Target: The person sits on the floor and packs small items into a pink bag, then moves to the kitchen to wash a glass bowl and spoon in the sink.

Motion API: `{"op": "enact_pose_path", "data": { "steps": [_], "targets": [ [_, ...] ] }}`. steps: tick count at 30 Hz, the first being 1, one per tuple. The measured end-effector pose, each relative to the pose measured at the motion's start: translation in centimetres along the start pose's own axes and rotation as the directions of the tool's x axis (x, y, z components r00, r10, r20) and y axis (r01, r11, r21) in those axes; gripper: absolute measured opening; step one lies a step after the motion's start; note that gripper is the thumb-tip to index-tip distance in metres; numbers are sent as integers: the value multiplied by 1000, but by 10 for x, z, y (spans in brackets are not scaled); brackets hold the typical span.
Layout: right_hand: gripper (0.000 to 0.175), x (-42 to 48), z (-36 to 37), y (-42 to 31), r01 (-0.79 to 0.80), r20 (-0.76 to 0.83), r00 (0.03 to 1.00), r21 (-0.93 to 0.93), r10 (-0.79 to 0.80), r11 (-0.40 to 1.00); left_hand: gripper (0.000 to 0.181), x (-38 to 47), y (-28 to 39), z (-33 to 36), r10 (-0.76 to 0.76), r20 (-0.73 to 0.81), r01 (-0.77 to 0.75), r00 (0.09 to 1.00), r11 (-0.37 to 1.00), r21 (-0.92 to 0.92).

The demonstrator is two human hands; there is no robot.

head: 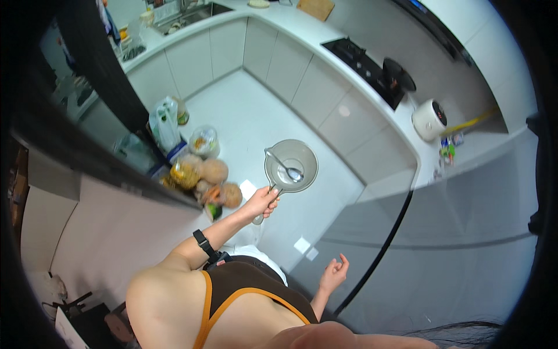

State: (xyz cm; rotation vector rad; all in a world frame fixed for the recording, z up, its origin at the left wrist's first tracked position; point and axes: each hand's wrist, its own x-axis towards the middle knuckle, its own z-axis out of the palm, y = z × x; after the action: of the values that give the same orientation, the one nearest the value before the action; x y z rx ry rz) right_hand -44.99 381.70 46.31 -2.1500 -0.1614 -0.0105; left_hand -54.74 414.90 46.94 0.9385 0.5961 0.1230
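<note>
My left hand (262, 202) is closed around the handle of a grey-beige saucepan-shaped container (308, 152), held out over the floor. A metal spoon (293, 173) lies inside it, its bowl near the bottom and its handle resting by the rim. To the lower right, my right hand (335, 272) hangs with its fingers partly curled and nothing in it, near the grey appliance-like panel.
Plastic bags (165, 120), a clear tub (204, 141) and bagged produce (213, 170) stand on the floor at left. A white counter (296, 32) bends around with a sink (192, 18), a black gas hob (362, 65) and a white cooker-like appliance (425, 122).
</note>
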Motion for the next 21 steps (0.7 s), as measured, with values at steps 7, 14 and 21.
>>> {"op": "enact_pose_path", "data": {
  "steps": [7, 14, 21],
  "targets": [
    [27, 239, 138, -146, 315, 250, 929, -151, -272, 937, 31, 173, 184, -74, 137, -194, -136, 971, 990, 19],
    [26, 422, 356, -276, 473, 457, 803, -96, -383, 876, 31, 302, 302, -189, 186, -425, -237, 886, 969, -70],
    [28, 573, 618, -463, 646, 633, 571, 46, -522, 762, 28, 405, 419, -311, 204, -664, -383, 720, 914, -135]
  ]
}}
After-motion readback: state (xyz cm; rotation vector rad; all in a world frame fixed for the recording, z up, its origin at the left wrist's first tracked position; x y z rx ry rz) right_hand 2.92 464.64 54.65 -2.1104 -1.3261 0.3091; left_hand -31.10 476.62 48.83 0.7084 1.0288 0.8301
